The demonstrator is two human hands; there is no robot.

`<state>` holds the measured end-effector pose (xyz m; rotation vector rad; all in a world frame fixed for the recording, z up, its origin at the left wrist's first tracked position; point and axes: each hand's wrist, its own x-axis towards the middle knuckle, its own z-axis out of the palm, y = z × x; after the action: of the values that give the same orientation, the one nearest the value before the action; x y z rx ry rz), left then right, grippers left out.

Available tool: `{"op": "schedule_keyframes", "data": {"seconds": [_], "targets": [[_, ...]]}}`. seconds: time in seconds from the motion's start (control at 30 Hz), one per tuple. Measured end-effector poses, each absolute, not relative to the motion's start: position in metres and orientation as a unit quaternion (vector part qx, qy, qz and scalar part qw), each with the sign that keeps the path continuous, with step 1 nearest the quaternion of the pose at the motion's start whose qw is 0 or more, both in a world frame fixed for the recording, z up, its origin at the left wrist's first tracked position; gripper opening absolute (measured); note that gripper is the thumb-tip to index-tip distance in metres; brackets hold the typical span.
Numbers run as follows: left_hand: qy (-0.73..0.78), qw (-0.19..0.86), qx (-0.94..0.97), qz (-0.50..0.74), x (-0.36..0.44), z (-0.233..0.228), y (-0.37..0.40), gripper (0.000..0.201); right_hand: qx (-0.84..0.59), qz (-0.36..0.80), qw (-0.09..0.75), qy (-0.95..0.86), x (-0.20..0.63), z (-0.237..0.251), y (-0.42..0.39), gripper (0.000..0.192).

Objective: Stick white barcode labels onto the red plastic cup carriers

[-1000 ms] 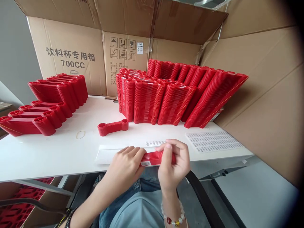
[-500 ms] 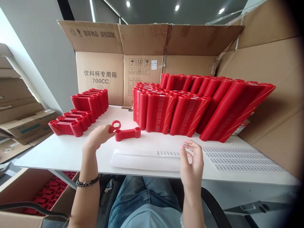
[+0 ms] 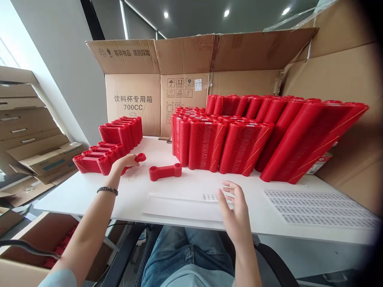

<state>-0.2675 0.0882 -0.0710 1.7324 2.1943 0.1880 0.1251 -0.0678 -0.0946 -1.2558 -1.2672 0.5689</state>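
Observation:
My left hand (image 3: 123, 162) is closed on a red plastic piece (image 3: 140, 158) with a ringed end, low over the table beside the left-hand red stacks (image 3: 122, 133). Its fingers hide the middle of that piece. A short stack of red bar-shaped pieces (image 3: 165, 171), with round holes at both ends, lies alone to the right of this hand. My right hand (image 3: 235, 205) hovers with fingers apart and nothing in it, over the right end of a white backing sheet (image 3: 182, 208) that carries a few small printed labels.
Tall nested red stacks (image 3: 206, 145) fill the back and right of the white table (image 3: 119, 203). A sheet of printed labels (image 3: 320, 207) lies at right. Cardboard walls (image 3: 133, 91) stand behind. An open carton (image 3: 26, 239) with red pieces sits below, at left.
My left hand has moved left with the red piece, away from the short stack and toward the left stacks. My right hand stays near the backing sheet, fingers still apart. The view has shifted slightly.

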Motion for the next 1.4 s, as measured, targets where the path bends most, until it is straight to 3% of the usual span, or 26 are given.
{"op": "schedule_keyframes", "data": {"seconds": [0.17, 0.73, 0.9, 1.03, 1.17, 1.27, 1.4], "targets": [[0.767, 0.17, 0.619, 0.018, -0.255, -0.076, 0.103, 0.026, -0.543, 0.241, 0.574, -0.564, 0.129, -0.099, -0.065, 0.032], [0.695, 0.034, 0.712, 0.093, -0.243, -0.076, 0.085, 0.029, -0.571, 0.201, 0.561, -0.565, 0.152, -0.104, -0.059, 0.028], [0.732, 0.062, 0.673, 0.081, -0.244, -0.071, 0.092, 0.034, -0.575, 0.207, 0.548, -0.571, 0.152, -0.102, -0.06, 0.029], [0.758, 0.033, 0.647, 0.076, -0.237, -0.062, 0.083, 0.049, -0.583, 0.199, 0.547, -0.567, 0.156, -0.104, -0.058, 0.028], [0.743, -0.055, 0.654, 0.133, -0.191, -0.062, 0.037, 0.052, -0.605, 0.172, 0.526, -0.573, 0.158, -0.108, -0.054, 0.027], [0.619, -0.174, 0.725, 0.247, -0.127, -0.083, -0.005, 0.041, -0.61, 0.121, 0.466, -0.63, 0.157, -0.107, -0.048, 0.025], [0.474, -0.125, 0.847, 0.205, -0.051, -0.131, -0.044, 0.044, -0.568, 0.112, 0.362, -0.731, 0.157, -0.098, -0.027, 0.019]]}}
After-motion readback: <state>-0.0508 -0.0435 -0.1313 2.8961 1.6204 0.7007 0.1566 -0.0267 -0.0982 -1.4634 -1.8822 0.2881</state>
